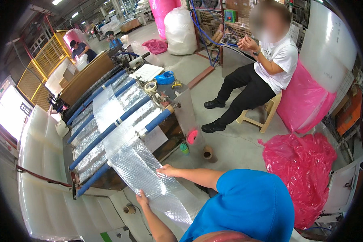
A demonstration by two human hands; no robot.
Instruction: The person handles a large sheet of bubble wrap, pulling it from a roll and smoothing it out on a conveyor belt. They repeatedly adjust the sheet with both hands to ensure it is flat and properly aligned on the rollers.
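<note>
A long strip of clear bubble wrap slopes down from a machine with blue rollers towards the person's blue shirt, and both hands have hold of it. The fingers of the left hand are closed on the strip's left edge, the thumb lying over the film. Higher up, nearer the machine, the fingers of the right hand are closed on the opposite edge. Between the hands and the machine the strip stays fairly flat, crossing the front roller; below them it sags towards the lower edge of the view.

At the machine's right end, a white pad, a blue object and a roll of tape sit on the surface. On the floor beside the machine stand a green container and a brown cardboard tube; another tube is left of the left hand.

To the right, a co-worker in a white shirt sits on a beige stool, hands raised together. A crumpled heap of pink plastic lies nearby. In the background, 2 more people are near a yellow fence.
</note>
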